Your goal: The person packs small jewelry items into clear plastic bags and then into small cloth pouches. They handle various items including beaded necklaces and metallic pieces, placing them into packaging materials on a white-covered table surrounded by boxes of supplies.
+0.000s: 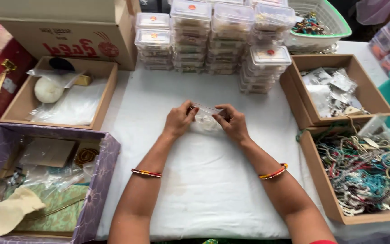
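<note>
My left hand (179, 119) and my right hand (233, 123) meet over the middle of the white table cover (204, 180). Together they pinch a small clear plastic pouch (206, 118), one hand at each end. Something pale sits inside the pouch, too small to make out. Both wrists wear thin coloured bangles. Behind the hands stand stacks of clear lidded plastic boxes (213, 38).
A brown tray at the left (57, 92) holds a white ball and plastic bags. A purple box (95, 180) lies at front left. Right-side cardboard trays hold small packets (335, 90) and tangled coloured threads (366, 171). A green basket (321, 22) and a cardboard carton (68, 31) stand behind.
</note>
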